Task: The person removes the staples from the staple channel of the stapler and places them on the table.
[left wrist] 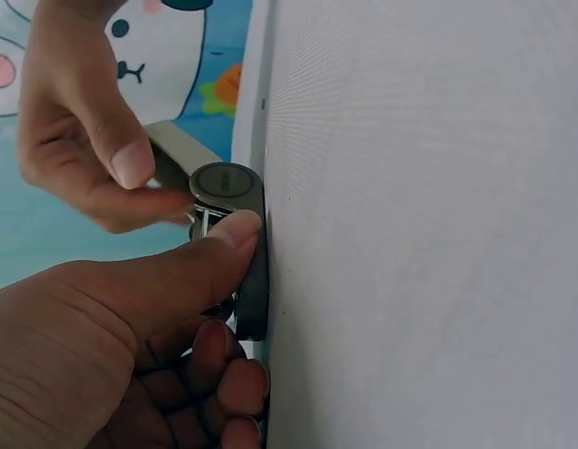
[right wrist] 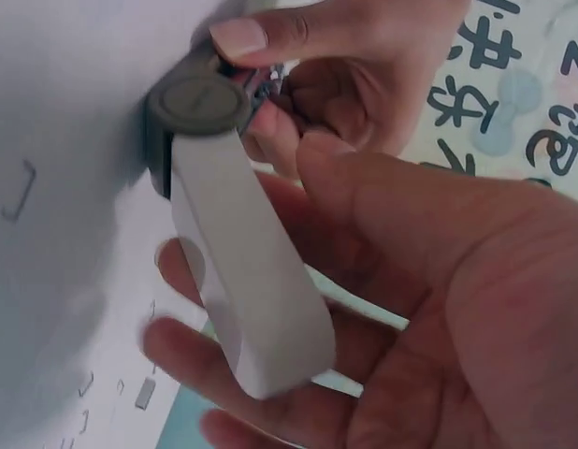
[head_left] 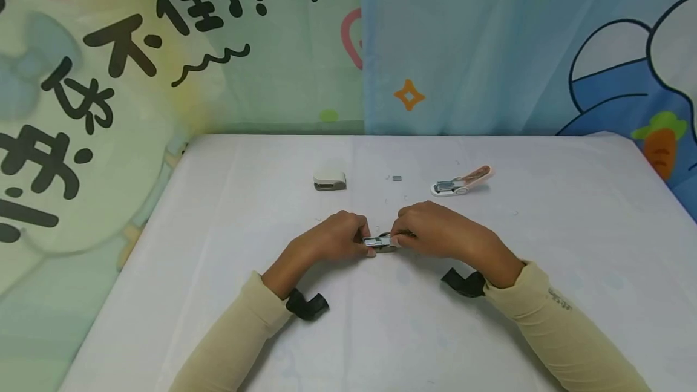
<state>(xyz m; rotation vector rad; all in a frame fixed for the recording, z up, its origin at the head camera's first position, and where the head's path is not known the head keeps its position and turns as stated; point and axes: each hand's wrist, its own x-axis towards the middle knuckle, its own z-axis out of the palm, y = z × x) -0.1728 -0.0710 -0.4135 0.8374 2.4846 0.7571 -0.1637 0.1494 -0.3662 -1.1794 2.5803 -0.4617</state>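
A stapler (head_left: 383,243) with a grey base and round pivot cap (left wrist: 225,183) stands swung open between both hands, low over the table. Its white top arm (right wrist: 252,262) points out from the pivot toward my right hand. My left hand (head_left: 340,236) grips the grey base, thumb pressed along its side and fingers curled behind. My right hand (head_left: 440,231) is at the pivot end, its index finger reaching in by the metal staple channel (left wrist: 207,223) and its thumb apart from it. The other right fingers (right wrist: 191,346) spread loosely behind the white arm.
Behind the hands stand a small white-and-dark stapler (head_left: 329,181) and, further right, an opened pink-and-white stapler (head_left: 463,182). Between them lies a short strip of staples (head_left: 397,178). Loose staples (right wrist: 21,192) are scattered on the white table (head_left: 348,331). A printed curtain (head_left: 463,29) hangs behind.
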